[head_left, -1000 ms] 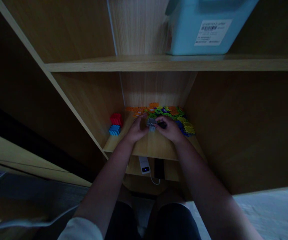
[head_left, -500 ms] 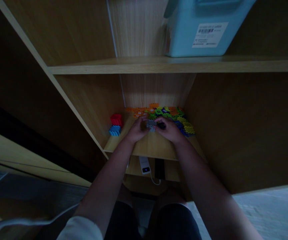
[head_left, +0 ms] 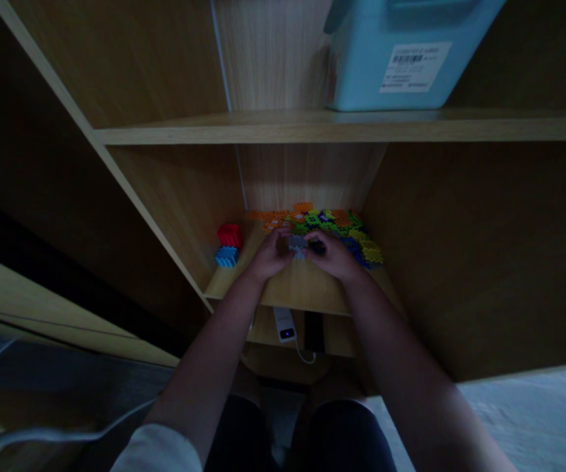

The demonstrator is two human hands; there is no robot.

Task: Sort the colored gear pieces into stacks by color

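A small stack of grey notched plastic pieces [head_left: 298, 244] is held between my two hands, low over the shelf board [head_left: 302, 288]. My left hand [head_left: 272, 254] grips its left side with thumb and fingers. On the right side, the fingertips of my right hand [head_left: 331, 253] close on the same stack. Just behind the hands lies a spread of flat notched pieces: orange ones [head_left: 276, 219] at the left, green ones [head_left: 315, 223] in the middle, yellow ones [head_left: 370, 249] and blue ones [head_left: 352, 248] at the right.
Against the left wall stand a red stack [head_left: 230, 235] and a blue stack [head_left: 226, 255] of notched pieces. Overhead, a light blue bin [head_left: 361, 72] rests on the upper shelf [head_left: 263, 134]. Below lie a white power bank [head_left: 283, 322] with a cable and a black flat object [head_left: 314, 331].
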